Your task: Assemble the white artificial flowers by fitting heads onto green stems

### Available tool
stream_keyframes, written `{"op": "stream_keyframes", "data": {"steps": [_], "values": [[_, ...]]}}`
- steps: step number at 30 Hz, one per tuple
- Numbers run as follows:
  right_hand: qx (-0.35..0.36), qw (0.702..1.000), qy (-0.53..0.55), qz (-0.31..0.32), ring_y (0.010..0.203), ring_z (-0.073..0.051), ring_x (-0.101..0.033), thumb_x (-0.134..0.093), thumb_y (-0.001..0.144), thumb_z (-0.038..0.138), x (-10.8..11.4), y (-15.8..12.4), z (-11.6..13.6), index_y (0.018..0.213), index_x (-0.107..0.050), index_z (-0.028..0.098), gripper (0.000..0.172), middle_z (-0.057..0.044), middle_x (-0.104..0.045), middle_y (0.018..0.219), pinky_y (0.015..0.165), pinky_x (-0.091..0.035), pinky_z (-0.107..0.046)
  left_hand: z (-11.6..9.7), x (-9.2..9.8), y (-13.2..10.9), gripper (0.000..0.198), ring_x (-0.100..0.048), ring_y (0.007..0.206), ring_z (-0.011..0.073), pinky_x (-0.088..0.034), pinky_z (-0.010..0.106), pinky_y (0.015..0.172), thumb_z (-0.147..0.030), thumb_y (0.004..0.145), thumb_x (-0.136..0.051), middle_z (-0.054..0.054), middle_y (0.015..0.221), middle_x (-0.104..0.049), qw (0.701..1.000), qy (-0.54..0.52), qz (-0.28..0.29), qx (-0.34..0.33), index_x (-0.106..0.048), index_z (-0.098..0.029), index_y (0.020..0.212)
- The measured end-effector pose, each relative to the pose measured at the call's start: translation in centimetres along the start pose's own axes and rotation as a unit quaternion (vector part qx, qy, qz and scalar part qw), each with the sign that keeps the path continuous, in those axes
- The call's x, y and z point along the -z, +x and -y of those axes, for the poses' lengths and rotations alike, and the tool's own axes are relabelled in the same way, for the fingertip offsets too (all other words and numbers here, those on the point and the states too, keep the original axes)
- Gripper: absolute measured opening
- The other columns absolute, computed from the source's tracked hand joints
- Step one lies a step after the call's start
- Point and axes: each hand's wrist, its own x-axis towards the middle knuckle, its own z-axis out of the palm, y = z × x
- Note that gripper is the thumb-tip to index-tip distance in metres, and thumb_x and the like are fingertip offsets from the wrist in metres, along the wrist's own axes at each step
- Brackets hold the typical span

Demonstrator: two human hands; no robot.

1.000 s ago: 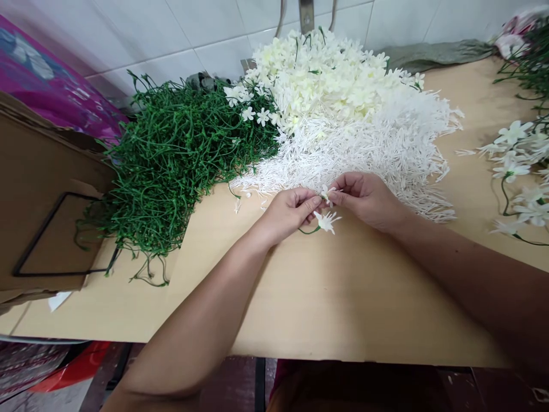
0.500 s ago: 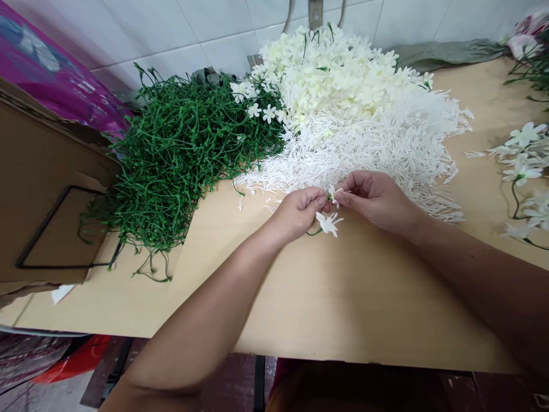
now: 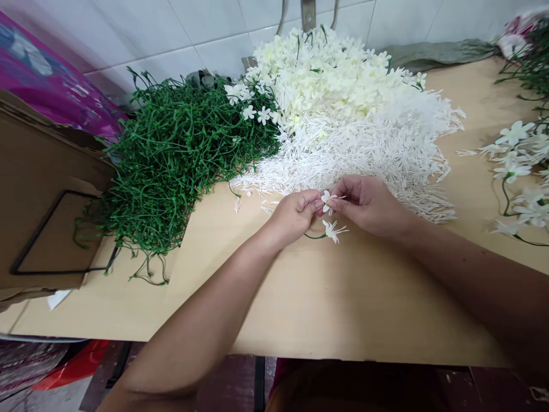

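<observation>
Pinched in my left hand [image 3: 298, 216] is a green artificial stem [image 3: 316, 236], most of it hidden by my fingers. One branch bears a white flower [image 3: 333, 231] with thin white stamens, hanging below my hands. Another white artificial flower [image 3: 327, 202] sits between my two hands, at my left fingertips. My right hand [image 3: 364, 201] is closed in a pinch at that flower's centre, with a thin white stamen [image 3: 340, 198] showing at the fingers. Just beyond my hands lies a heap of white stamens [image 3: 364, 149].
A pile of green stems [image 3: 184, 154] lies on the left beside a cardboard box [image 3: 43, 189] and a black wire frame [image 3: 60, 269]. White flower heads [image 3: 330, 74] are heaped against the tiled wall. Several assembled flower sprays [image 3: 512, 166] lie at the right of the cardboard-coloured tabletop [image 3: 300, 315].
The flower between my hands has turned to show its petals more openly. The hanging flower has swung slightly down and tilted rightward. My right hand has come in closer over the stamen.
</observation>
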Motion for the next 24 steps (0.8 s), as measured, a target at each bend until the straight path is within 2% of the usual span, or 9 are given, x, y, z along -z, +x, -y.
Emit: {"op": "stream_keyframes", "data": {"steps": [9,16,24], "values": [[0.0,0.999,0.033,0.004,0.055,-0.01,-0.048,-0.073,0.064,0.047,-0.22,0.09,-0.13,0.065,-0.051,0.016,0.038,0.001,-0.053,0.058,0.052,-0.037,-0.025,0.17,0.02,0.05,0.024,-0.033,0.054,0.0087,-0.028,0.022,0.053,-0.027,0.08,-0.046,-0.003,0.056,-0.039,1.0,0.005,0.011,-0.009,-0.043,-0.016,0.059],[0.008,0.999,0.032,-0.009,0.055,-0.01,-0.048,-0.072,0.068,0.039,-0.82,-0.19,-0.39,0.067,-0.052,0.016,0.031,0.001,-0.054,0.06,0.052,-0.038,-0.025,0.02,-0.07,-0.01,0.024,-0.032,0.055,0.0085,-0.029,0.022,0.053,-0.026,0.081,-0.044,-0.003,0.056,-0.036,1.0,-0.006,0.025,-0.018,-0.04,-0.017,0.059],[-0.016,0.985,0.171,0.024,0.066,-0.012,-0.059,-0.075,0.066,0.032,-0.29,-0.15,0.0,0.07,-0.054,0.017,0.027,-0.001,-0.062,0.066,0.064,-0.046,-0.026,-0.65,-0.06,0.11,0.02,-0.038,0.056,0.0081,-0.033,0.021,0.053,-0.028,0.081,-0.047,-0.002,0.06,-0.043,0.998,-0.054,0.015,-0.013,-0.049,-0.016,0.066]]}}
